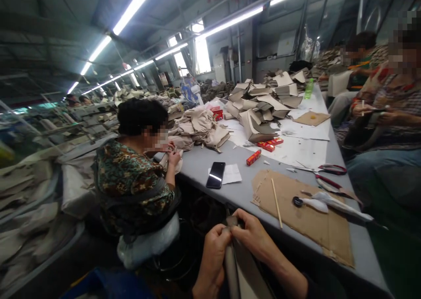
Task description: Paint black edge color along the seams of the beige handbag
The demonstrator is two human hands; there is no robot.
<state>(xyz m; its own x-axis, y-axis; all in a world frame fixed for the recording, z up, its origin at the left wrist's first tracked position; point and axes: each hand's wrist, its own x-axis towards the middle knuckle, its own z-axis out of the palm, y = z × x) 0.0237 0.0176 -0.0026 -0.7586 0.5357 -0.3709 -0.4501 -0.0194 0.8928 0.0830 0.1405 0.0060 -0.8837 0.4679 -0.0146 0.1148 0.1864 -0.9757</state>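
At the table's near edge, my left hand (211, 253) and my right hand (255, 235) meet, thumbs close together. Both are closed on the upper end of a beige, leather-like sewn piece (247, 275), which hangs down toward my lap with a fold along its length. A small end of it sticks up between my fingers; the fingertips partly hide what is pinched there. On the table beside my right hand lies a brown cardboard sheet (305, 222) with a thin wooden stick (276, 202) across it.
The grey table (194, 169) carries a phone (215, 175), red boxes (253, 157), scissors (332, 169), a white bottle with a black cap (311, 203) and piled beige pieces (263, 104). A co-worker (134, 167) sits at left, handling fabric; other people sit at right.
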